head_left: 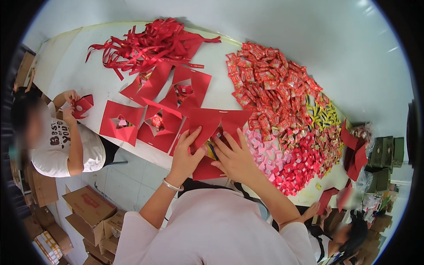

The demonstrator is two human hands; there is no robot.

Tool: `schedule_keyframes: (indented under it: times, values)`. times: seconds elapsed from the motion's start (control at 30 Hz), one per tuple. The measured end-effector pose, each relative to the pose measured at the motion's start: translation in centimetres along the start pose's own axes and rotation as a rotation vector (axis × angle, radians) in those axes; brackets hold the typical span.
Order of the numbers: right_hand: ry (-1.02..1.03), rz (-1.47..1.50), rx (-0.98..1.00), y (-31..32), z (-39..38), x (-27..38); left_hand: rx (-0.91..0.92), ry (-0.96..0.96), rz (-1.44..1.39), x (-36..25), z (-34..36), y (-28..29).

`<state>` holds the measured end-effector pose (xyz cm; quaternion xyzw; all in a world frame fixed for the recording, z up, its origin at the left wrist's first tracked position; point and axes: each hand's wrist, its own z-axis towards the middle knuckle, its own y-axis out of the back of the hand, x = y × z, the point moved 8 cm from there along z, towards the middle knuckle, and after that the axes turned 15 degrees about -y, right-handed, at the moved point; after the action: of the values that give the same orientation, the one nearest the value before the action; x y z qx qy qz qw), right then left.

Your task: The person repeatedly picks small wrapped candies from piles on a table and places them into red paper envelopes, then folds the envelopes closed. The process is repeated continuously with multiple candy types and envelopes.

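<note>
A red folded card packet lies in front of me, its central opening partly hidden by my hands. My left hand rests on its left side, fingers extended and apart. My right hand has spread fingers over the middle and right of it. A bit of yellow shows between my hands, too covered to make out. More red packets with small items inside are laid out to the left and behind.
Red ribbons lie at the back of the white table. Heaps of red snack packets, yellow packets and pink pieces fill the right side. Co-workers handle red packets at left and lower right. Cardboard boxes stand below.
</note>
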<state>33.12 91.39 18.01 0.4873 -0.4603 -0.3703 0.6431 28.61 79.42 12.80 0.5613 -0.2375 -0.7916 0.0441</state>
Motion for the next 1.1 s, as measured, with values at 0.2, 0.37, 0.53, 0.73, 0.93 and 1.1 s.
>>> schedule_keyframes:
  times: [0.2, 0.37, 0.53, 0.73, 0.93, 1.1]
  values:
    - [-0.144, 0.412, -0.224, 4.2, 3.5, -4.0, -0.118, 0.104, -0.275, 6.3, 6.7, 2.8]
    - [-0.447, 0.533, -0.333, 4.7, 3.0, -10.8, -0.301, 0.365, -0.476, 10.7, 15.3, 10.2]
    - [-0.661, 0.517, -0.232, -0.1, -1.3, -14.6, -0.701, 0.442, -0.414, 22.2, 14.7, 21.5]
    - [-0.811, 0.61, -0.144, -5.7, -4.2, -15.9, -0.797, 0.468, -0.386, 38.2, 10.3, 28.4]
    - [-0.855, 0.482, -0.174, -5.4, -5.2, -16.1, 0.298, 0.388, 1.383, 44.8, 13.1, 31.7]
    - [-0.955, 0.468, -0.297, -5.1, -9.7, -16.0, -0.259, 0.401, 0.774, 44.3, 17.4, 32.1]
